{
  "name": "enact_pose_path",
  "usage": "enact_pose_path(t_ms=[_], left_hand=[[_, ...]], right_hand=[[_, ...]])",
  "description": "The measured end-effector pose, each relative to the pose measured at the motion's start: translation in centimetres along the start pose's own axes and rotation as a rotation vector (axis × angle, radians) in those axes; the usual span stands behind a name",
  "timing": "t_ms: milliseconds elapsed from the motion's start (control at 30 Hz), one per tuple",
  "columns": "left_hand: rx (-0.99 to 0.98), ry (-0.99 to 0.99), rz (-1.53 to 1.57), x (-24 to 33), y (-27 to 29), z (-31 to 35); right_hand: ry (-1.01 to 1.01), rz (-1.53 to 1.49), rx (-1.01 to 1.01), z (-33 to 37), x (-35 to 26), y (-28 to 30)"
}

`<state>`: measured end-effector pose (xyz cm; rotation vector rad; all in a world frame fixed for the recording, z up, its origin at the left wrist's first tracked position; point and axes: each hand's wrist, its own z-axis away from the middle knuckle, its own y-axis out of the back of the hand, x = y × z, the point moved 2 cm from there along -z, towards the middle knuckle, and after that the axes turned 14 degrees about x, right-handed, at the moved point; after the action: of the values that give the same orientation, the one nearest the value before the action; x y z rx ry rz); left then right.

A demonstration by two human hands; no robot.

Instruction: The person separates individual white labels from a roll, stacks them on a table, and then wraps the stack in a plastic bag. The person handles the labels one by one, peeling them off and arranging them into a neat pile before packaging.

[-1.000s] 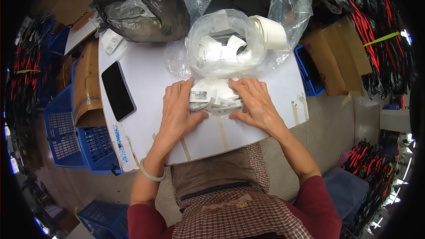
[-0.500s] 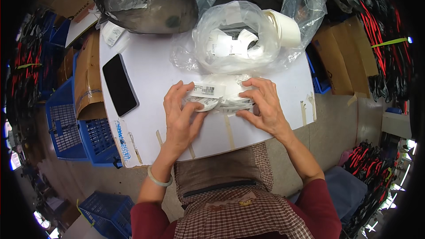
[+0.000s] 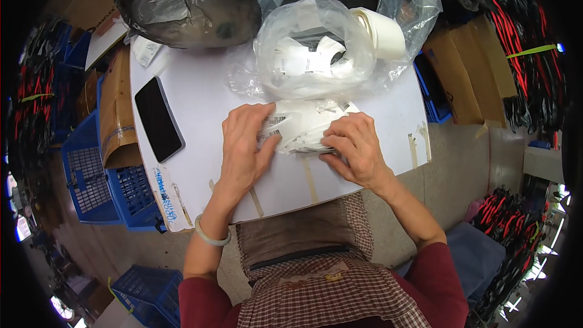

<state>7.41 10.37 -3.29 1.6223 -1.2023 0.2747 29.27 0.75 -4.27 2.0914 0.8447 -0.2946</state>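
Note:
A pile of white printed labels (image 3: 302, 129) with barcodes lies near the middle of the white tabletop, between my two hands. My left hand (image 3: 246, 146) grips the pile's left edge, thumb in front and fingers bent over behind. At the opposite edge, my right hand (image 3: 358, 150) has its curled fingers and thumb closed on the labels. The labels lie uneven and partly fanned, and my fingers hide both ends of the pile. Just beyond them stands an opened clear plastic bag (image 3: 267, 79) with more white label rolls (image 3: 310, 61) inside.
A dark phone (image 3: 159, 119) rests on the left of the table (image 3: 200, 176). Behind are a full black plastic bag (image 3: 188, 9) and a white roll (image 3: 387, 35). Blue crates (image 3: 91, 176) and a cardboard box (image 3: 118, 112) flank the left side; another carton (image 3: 470, 73) is at right.
My hands have pressed in on the label pile, which now lies flatter and more spread. My left fingers have moved up around its left edge. The view has shifted slightly.

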Motion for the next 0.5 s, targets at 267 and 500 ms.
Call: enact_pose_path(t_ms=[267,500], left_hand=[[0.028,0.047,-0.018,-0.2,-0.3,-0.2],[-0.076,0.092,-0.039,-0.5,-0.2,-0.5]], right_hand=[[-0.169,0.100,-0.074,-1.1,-0.9,0.7],[-0.181,0.133,-0.162,-2.0,-0.8,0.9]])
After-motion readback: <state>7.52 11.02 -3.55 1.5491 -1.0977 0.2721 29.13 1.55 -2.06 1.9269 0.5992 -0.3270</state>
